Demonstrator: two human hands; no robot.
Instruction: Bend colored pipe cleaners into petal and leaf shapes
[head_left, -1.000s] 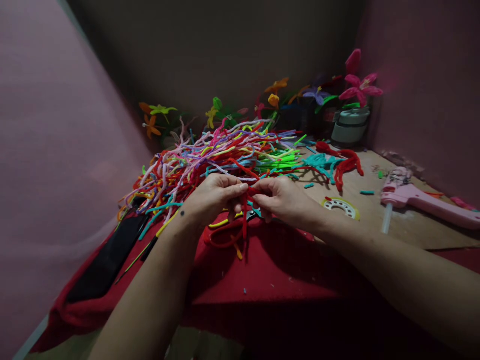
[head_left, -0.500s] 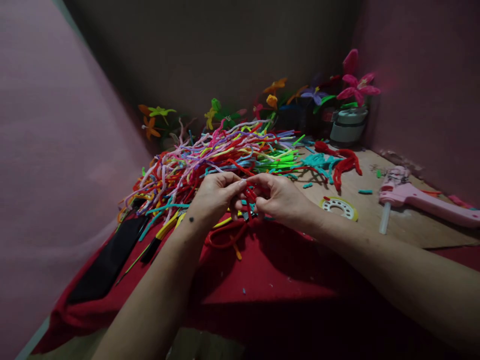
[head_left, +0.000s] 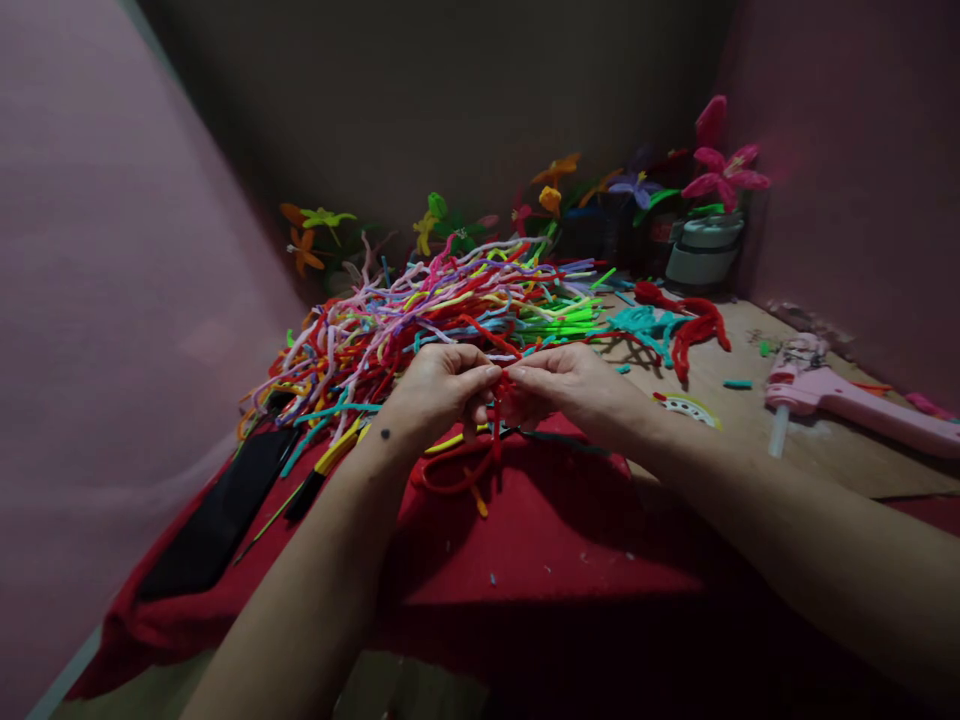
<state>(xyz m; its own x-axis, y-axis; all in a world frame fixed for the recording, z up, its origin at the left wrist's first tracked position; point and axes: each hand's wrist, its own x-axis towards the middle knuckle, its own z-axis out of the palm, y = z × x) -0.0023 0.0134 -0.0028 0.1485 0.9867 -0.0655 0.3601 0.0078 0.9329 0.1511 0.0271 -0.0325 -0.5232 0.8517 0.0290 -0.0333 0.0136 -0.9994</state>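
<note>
Between my two hands is a red pipe cleaner [head_left: 496, 430], its lower end hanging in a loop over the red cloth [head_left: 555, 560]. My left hand [head_left: 446, 388] pinches it between thumb and forefinger. From the other side my right hand [head_left: 559, 385] pinches it too, fingertips nearly touching those of the left. Part of the red piece is hidden behind the fingers. Just beyond the hands lies a big heap of many-coloured pipe cleaners [head_left: 450, 300]. A short orange piece [head_left: 478, 495] rests on the cloth under the loop.
A pink glue gun [head_left: 832, 390] lies on a board [head_left: 750, 460] at right, near a yellow-rimmed tape spool [head_left: 686, 408]. Left are a black phone-like slab [head_left: 221, 515] and yellow-and-black pliers handles [head_left: 322, 475]. Pipe-cleaner flowers [head_left: 724, 178] stand behind, some by a pale container [head_left: 703, 250].
My right hand has turned slightly, its thumb now stretched toward the left fingertips at the red pipe cleaner. The view has shifted a little.
</note>
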